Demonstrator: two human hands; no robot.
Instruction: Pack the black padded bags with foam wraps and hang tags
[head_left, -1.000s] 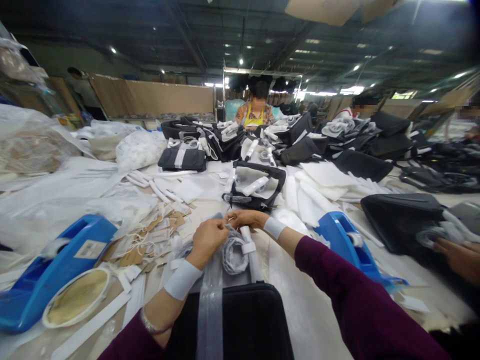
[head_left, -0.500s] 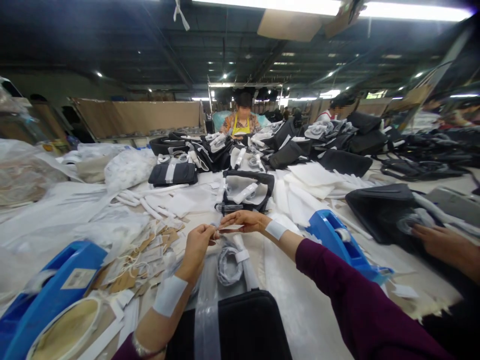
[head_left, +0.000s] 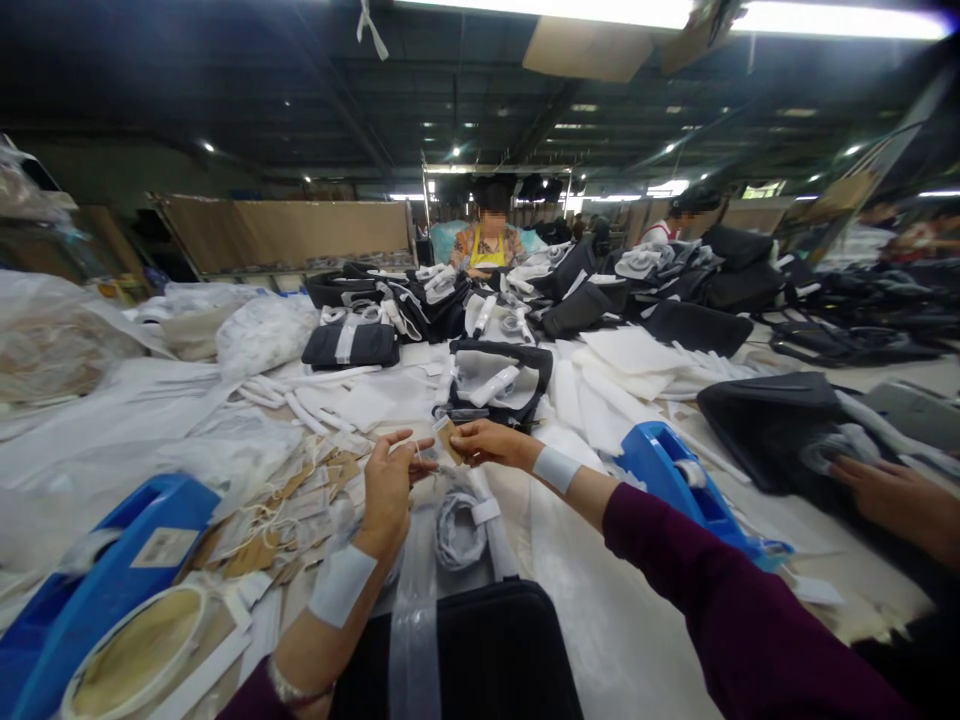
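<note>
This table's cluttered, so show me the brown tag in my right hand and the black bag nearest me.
Brown tag (head_left: pixel 448 443), head view: its flat face.
Black bag (head_left: pixel 502 650), head view: its bare surface.

Between the case (head_left: pixel 502 650) and the right sleeve (head_left: pixel 697 590), a pale strip of table (head_left: pixel 592 620) gives passage at lower centre-right. 1 dispenser (head_left: pixel 112 580) blocks the lower left; a 2nd dispenser (head_left: pixel 651 458) stands right of centre; heaped bags (head_left: pixel 577 312) bar the way across the upper middle.

A single head-worn camera looks forward and down over the table (head_left: pixel 821 535) from its near side, close above the black bag (head_left: pixel 499 650), taking in the far ceiling (head_left: pixel 472 85).
</note>
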